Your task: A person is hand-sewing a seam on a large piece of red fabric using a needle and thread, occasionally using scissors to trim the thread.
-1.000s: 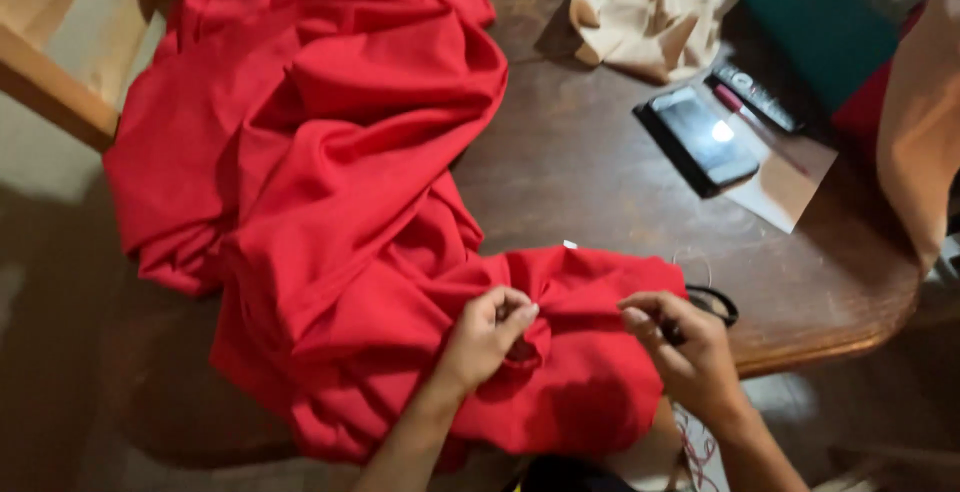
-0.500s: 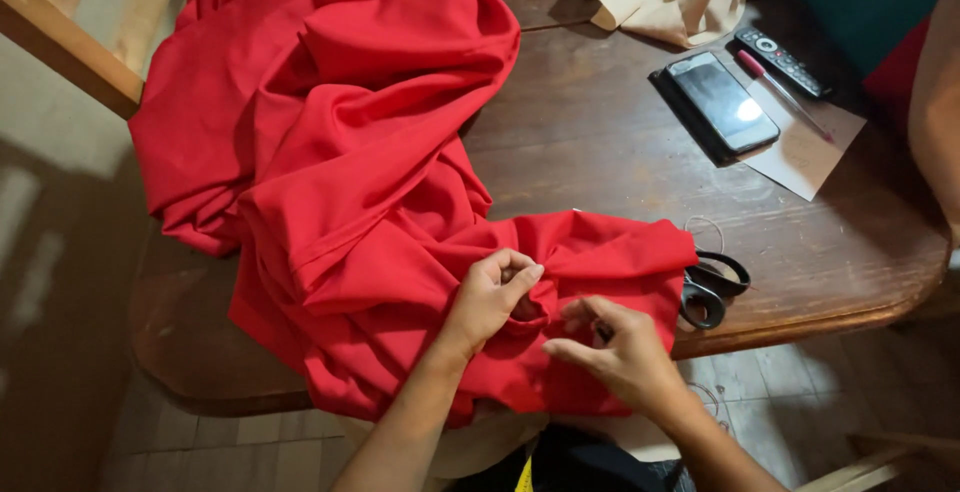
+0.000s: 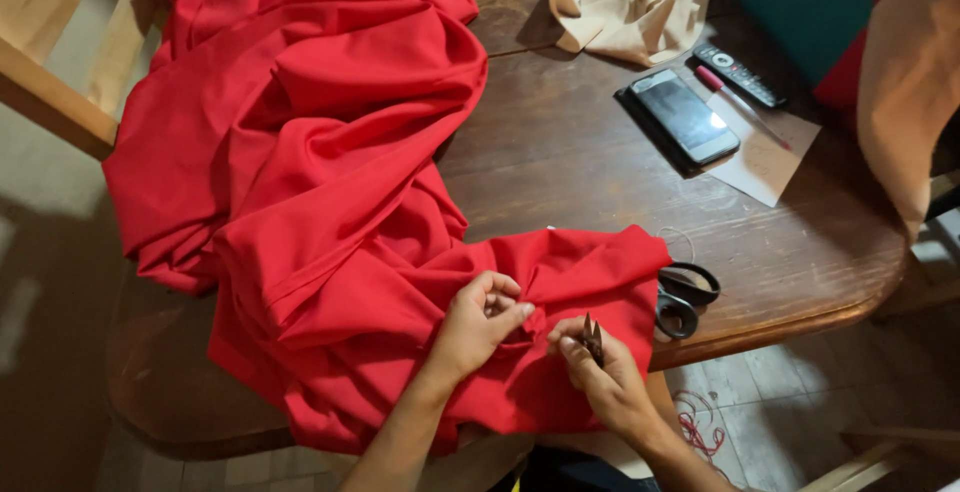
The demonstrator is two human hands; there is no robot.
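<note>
the fingers [image 3: 505, 304] of the left hand [image 3: 478, 327] are clenching a pinched fold of the large red woven cloth [image 3: 330, 182], thumb pressing against the forefinger at the gather. just beside them, the right hand [image 3: 600, 377] is grasping a small dark metal thread snipper [image 3: 592, 337], its short blades pointing up and toward the fold, the tips close to the cloth but whether they are touching it cannot be told. both hands are resting on the near corner of the cloth, which is lying over the front edge of the dark brown wooden worktop [image 3: 800, 252] and running away up its left side in deep folds, part of it hanging off the edge. just right of the cloth corner, black-handled scissors [image 3: 682, 297] are lying near the worktop rim. farther back, a black smartphone [image 3: 685, 117] is lying beside a tan paper sheet [image 3: 765, 157], with a black remote control [image 3: 738, 74] behind it and crumpled beige fabric [image 3: 625, 7] at the far edge.
</note>
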